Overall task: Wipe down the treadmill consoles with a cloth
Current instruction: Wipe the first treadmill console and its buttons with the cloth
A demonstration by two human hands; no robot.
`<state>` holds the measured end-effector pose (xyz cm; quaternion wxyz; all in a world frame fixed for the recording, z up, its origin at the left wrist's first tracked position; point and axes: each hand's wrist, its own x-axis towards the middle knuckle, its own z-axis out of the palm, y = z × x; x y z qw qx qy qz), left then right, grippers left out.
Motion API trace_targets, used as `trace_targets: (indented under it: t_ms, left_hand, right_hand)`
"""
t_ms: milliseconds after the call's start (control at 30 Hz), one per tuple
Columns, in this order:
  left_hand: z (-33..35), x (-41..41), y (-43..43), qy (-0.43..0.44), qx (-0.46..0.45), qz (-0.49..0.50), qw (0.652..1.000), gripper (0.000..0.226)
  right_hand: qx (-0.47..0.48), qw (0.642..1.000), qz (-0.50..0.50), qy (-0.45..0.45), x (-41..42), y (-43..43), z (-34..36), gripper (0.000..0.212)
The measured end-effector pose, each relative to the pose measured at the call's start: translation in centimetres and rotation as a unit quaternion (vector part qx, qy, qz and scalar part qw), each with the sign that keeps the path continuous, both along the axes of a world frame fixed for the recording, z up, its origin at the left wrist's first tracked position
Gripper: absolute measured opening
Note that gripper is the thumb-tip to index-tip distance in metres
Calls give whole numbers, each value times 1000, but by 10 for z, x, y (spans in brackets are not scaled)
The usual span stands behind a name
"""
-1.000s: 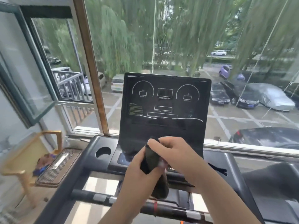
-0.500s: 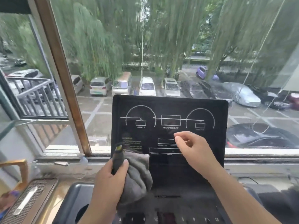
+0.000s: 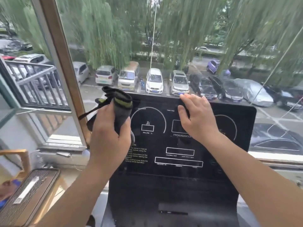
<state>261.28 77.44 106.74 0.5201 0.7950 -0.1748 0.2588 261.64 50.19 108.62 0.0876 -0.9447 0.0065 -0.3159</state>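
Head view, left to right. Far left, low: a wooden chair (image 3: 23,154), and in front of it a ribbed grey box (image 3: 27,192) with a pale strip on top. Above them an open window with a metal railing (image 3: 32,79) outside. A brown window post (image 3: 59,63) runs slantwise down behind the left hand.

Left forearm comes up from the bottom edge, wrist straight. Left hand (image 3: 109,133) is raised at the upper left corner of the treadmill console (image 3: 180,177), back of the hand to the camera. Its grip is clenched round the cloth (image 3: 122,104), thumb on the right side. The cloth is dark grey with a yellow-green band, bunched, and its top pokes above the console's upper edge. A dark loose end trails out to the left. Can't tell if the cloth touches the panel. Hand and cloth cover the console's left edge and part of the warning text.

Console is black and upright, with white dials, boxes and "INCLINE" lettering.

Right hand (image 3: 198,118) lies palm down on the upper middle of the panel, grip released, fingers stretched to the top edge, thumb spread left. It hides part of the centre box. Right forearm crosses the console's lower right corner.

Beyond the glass: parked cars (image 3: 154,81) and willow trees (image 3: 180,30).
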Motion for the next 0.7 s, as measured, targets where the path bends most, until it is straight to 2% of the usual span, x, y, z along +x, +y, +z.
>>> trace_targets:
  t_ms: [67, 167, 267, 367, 433, 500, 567, 700]
  left_hand:
    - [-24, 22, -14, -26, 143, 17, 989, 49]
    - [-41, 38, -24, -52, 232, 63, 969, 59]
    - [-34, 56, -18, -128, 264, 137, 946, 46]
    - [-26, 72, -14, -168, 311, 196, 915, 41]
    - [-35, 74, -21, -178, 311, 180, 916, 44]
    - [-51, 66, -34, -143, 280, 156, 936, 54]
    - [-72, 53, -48, -124, 282, 142, 941, 62]
    - [-95, 47, -42, -163, 347, 100, 918, 64]
  right_hand:
    - [25, 999, 5, -33, 0, -4, -2, 39]
    - [89, 994, 4, -59, 0, -4, 2, 33]
    - [86, 993, 11, -81, 1, -5, -3, 32]
    - [82, 991, 10, -101, 6, -5, -9, 33]
    - [74, 991, 9, -115, 9, -5, -12, 33]
    - [67, 990, 11, -127, 10, -6, -14, 33]
    - [62, 989, 13, -133, 11, -6, -15, 32]
    - [66, 989, 7, -134, 11, -5, -15, 31]
